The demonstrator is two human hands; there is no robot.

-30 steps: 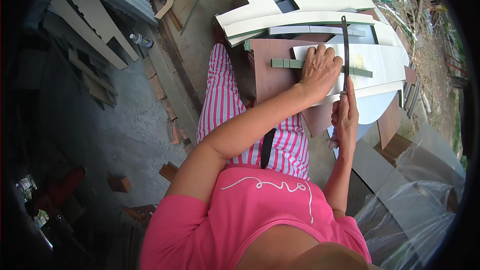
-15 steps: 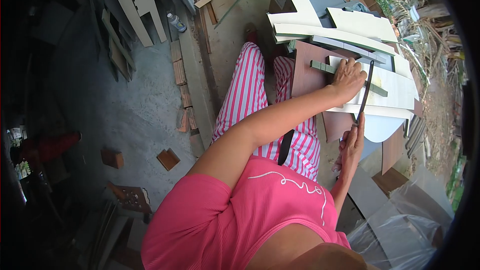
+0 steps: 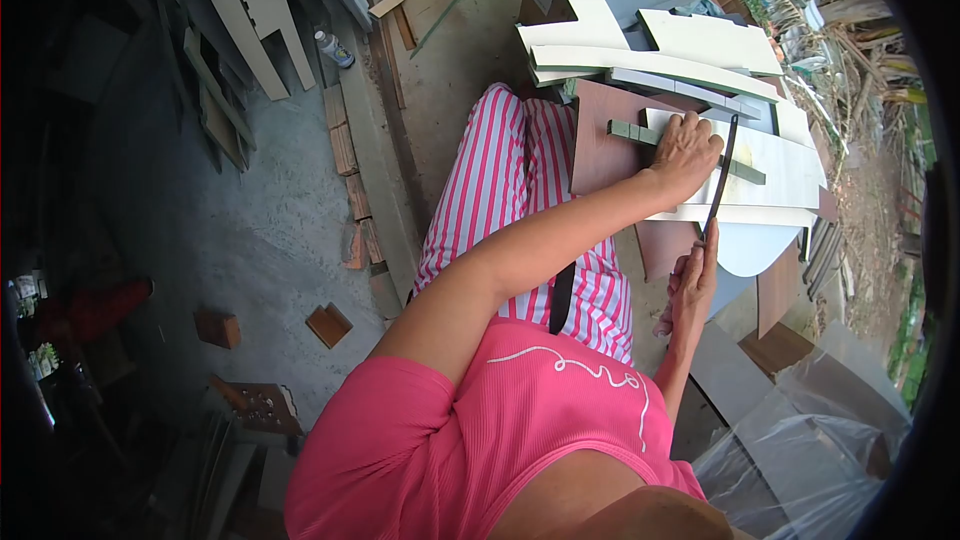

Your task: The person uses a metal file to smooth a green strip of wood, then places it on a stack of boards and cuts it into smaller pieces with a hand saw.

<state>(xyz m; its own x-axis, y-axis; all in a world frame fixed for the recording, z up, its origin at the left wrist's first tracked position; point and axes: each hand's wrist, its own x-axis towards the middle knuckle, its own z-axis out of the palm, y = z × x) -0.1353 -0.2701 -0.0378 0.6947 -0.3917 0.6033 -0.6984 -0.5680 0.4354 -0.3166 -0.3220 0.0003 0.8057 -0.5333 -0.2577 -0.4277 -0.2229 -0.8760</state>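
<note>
While my left fingers (image 3: 692,133) clasp a green strip (image 3: 633,133), my right fingers (image 3: 711,240) grip a dark tool (image 3: 723,174). The tool crosses the strip.

Single view, worn on the head: looks forward and steeply down, wide field, image curving into black at the corners. Wearer's pink shirt (image 3: 560,410) is very near, filling bottom centre. Left hand (image 3: 688,155) and right hand (image 3: 692,288) sit farther off, right of centre; boards (image 3: 710,40) extend beyond them. Concrete floor (image 3: 260,240) occupies the left; far-left margin probably too dark to read reliably.
</note>
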